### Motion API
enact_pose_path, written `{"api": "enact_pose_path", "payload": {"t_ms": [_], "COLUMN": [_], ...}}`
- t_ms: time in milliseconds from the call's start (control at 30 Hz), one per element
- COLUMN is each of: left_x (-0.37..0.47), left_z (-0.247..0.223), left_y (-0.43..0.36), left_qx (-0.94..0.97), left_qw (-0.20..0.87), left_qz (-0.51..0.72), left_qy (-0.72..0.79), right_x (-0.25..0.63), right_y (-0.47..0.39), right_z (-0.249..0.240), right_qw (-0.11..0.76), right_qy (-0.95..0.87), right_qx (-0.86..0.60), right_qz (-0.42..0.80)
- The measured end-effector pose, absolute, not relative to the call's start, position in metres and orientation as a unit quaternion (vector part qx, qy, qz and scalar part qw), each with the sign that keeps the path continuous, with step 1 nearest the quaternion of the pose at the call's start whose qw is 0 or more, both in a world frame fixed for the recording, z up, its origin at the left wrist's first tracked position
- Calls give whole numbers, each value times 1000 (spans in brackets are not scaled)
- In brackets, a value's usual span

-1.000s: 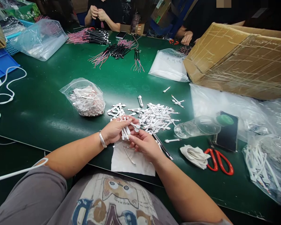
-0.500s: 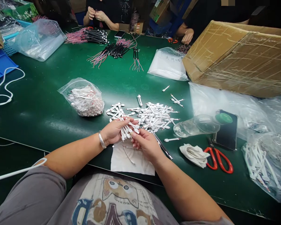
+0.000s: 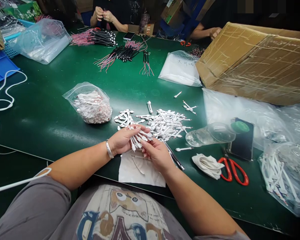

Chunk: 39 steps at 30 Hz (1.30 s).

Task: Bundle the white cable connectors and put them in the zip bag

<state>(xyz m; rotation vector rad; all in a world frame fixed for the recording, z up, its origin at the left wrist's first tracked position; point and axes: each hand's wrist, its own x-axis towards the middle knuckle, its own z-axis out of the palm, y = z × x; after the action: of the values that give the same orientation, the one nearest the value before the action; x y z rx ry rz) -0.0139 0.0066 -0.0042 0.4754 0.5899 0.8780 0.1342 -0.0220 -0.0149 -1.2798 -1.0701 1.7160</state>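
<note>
My left hand (image 3: 122, 139) is closed around a bunch of short white connector cables (image 3: 137, 141), whose ends fan out past the fingers. At the right side of that bunch, my right hand (image 3: 158, 154) pinches the cables between thumb and fingers; which ones exactly is hard to make out. Just beyond both hands lies a loose pile of similar white cables (image 3: 166, 124). Under the hands is a white sheet (image 3: 131, 171) with a thin pale cable (image 3: 138, 165) on it. Dark tweezers (image 3: 176, 158) lie right of my right hand, partly hidden by it.
A clear bag of white cables (image 3: 92, 106) sits to the left. On the right are a lying bottle (image 3: 202, 135), a phone (image 3: 242, 140), red-handled scissors (image 3: 236, 173) and a cardboard box (image 3: 255, 63). Across the table, a co-worker's hands (image 3: 103, 15) hold wires near black-and-pink wire bundles (image 3: 126, 53).
In my hands, the bunch of white cables has shifted slightly to the right and fans out more. At the far right, a co-worker's hand has moved up and right, toward the box.
</note>
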Motion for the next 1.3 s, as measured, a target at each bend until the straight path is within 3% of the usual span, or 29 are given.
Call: {"api": "enact_pose_path", "payload": {"t_ms": [167, 367, 633, 800, 1100, 1300], "left_x": [-15, -17, -18, -17, -18, -19], "left_z": [-5, -5, -5, -2, -2, -4], "left_y": [9, 12, 11, 10, 9, 11], "left_qx": [233, 238, 239, 230, 268, 274], "left_qw": [830, 815, 822, 822, 827, 829], "left_qz": [419, 441, 431, 441, 418, 412], "left_qy": [284, 290, 286, 277, 263, 261], "right_x": [136, 138, 137, 133, 131, 130], "right_y": [-20, -21, -21, -23, -27, -28], "right_z": [-12, -9, -11, -14, -9, -12], "right_qw": [392, 266, 326, 302, 328, 318], "right_qy": [-429, -499, -491, -469, -506, -457], "right_qx": [-517, -502, -525, -495, -503, -480], "right_qz": [629, 654, 614, 666, 619, 678]}}
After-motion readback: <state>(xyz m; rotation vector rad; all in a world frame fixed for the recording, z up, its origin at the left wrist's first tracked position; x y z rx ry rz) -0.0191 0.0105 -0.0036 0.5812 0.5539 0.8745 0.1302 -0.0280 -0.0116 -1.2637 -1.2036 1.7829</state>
